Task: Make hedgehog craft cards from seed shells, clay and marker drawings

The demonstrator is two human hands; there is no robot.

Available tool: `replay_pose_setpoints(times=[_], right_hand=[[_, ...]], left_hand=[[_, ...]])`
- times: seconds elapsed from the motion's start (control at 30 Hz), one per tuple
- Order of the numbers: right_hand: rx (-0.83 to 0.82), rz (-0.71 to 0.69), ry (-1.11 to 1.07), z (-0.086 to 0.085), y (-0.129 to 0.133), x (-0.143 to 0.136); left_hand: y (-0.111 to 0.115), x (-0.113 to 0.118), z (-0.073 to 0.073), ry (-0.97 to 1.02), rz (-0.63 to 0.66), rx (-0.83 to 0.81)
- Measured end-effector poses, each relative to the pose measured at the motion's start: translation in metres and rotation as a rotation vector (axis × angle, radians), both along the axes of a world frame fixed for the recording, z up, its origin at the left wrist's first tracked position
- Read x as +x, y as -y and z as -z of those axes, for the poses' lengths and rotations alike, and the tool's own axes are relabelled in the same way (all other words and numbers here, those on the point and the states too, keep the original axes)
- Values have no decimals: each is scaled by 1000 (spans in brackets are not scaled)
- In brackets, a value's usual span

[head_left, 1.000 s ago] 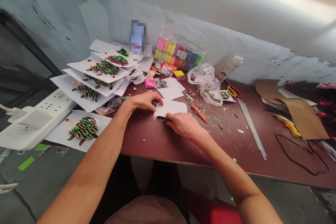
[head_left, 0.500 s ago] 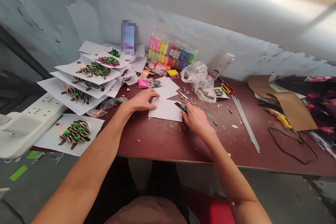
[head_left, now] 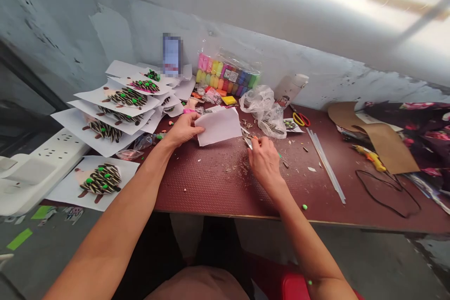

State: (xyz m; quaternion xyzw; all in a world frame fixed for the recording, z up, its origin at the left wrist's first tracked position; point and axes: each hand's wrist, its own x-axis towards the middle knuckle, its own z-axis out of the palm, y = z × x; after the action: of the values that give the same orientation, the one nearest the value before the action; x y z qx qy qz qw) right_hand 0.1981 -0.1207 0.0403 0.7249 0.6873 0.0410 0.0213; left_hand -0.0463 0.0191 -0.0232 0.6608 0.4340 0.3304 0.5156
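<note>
My left hand [head_left: 185, 130] pinches the left edge of a white sheet of paper [head_left: 218, 126], thumb on the near side. The sheet is tilted up off the table. To its right, my right hand [head_left: 265, 159] is closed around a slim utility knife [head_left: 248, 143]; its shiny tip points toward the paper and most of it is hidden by my fingers. Sunflower seeds [head_left: 249, 125] and husk crumbs lie just beyond and beside this hand. A clear plastic bag [head_left: 269, 115] with seeds sits farther back.
On the left are stacked papers with seed hedgehogs [head_left: 128, 96], one hedgehog sheet [head_left: 100, 180] and a power strip [head_left: 52, 154]. Behind stand a clay pack [head_left: 228, 75] and a phone [head_left: 172, 55]. Rightward lie scissors [head_left: 301, 118], glue sticks [head_left: 326, 166] and a yellow glue gun [head_left: 372, 157].
The white sheet has been lifted and tilted up by my left hand; it lay flat before. My right hand, with the knife, has moved slightly right, off the paper's edge.
</note>
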Motion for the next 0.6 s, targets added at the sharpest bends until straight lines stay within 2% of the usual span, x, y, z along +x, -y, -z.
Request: replay_pose_setpoints(times=[0.03,0.17,0.27,0.37,0.43,0.6], right_hand=[[16,-90,-32,0,1,-5],[-110,-550,-229,11,7,-40],[-82,-745,-298,26,14,-67],[-86,-996,-445,34,16,-77],[15,-958,-534,33,11,-71],[377,-474,-531,17,-23,-34]], left_hand=[[0,0,0,36,-20,-13],[0,2,-1,150,-98,-12],[3,5,-3,221,-174,-24],[7,6,-6,262,-194,-51],[8,6,-7,274,-177,-60],[4,5,-4,262,-100,-50]])
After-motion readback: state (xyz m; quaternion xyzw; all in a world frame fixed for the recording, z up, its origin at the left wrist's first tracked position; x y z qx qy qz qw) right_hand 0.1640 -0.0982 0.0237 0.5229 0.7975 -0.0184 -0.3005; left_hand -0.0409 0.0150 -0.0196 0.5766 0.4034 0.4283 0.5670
